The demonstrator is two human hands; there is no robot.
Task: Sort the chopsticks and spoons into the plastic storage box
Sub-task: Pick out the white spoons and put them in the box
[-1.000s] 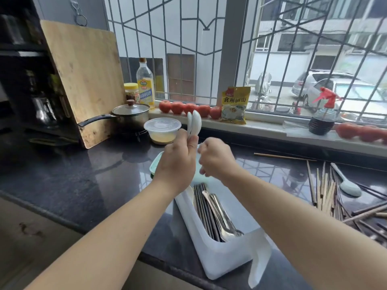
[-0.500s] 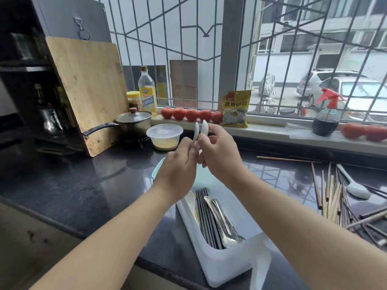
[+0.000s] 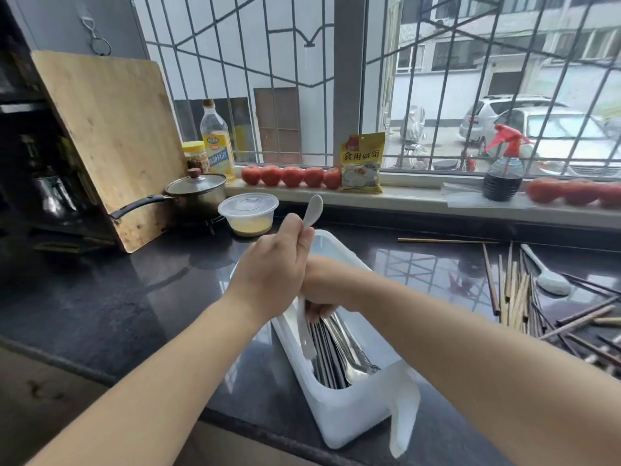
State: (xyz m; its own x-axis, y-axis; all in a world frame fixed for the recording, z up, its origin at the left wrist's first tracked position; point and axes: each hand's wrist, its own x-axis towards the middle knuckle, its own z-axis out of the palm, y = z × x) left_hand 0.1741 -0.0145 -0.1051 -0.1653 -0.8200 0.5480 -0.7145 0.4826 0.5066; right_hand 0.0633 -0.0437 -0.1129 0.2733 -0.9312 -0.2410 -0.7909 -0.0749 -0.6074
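While our left hand (image 3: 268, 274) keeps its grip curled round one white spoon (image 3: 313, 210) raised above the far end of the plastic storage box (image 3: 349, 418), it could slip onto the bench (image 3: 100, 297) near the lidded tub (image 3: 248, 213) beyond that grip. Our right hand (image 3: 324, 290) pinches a second white spoon (image 3: 304, 331) down along the box's left wall; it may jam against the metal cutlery (image 3: 346, 351) beside it. Loose chopsticks (image 3: 517, 294) lie well right, by the bench edge.

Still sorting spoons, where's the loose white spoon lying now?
In the head view, the white spoon lies far right on the dark counter, beside the chopstick pile.
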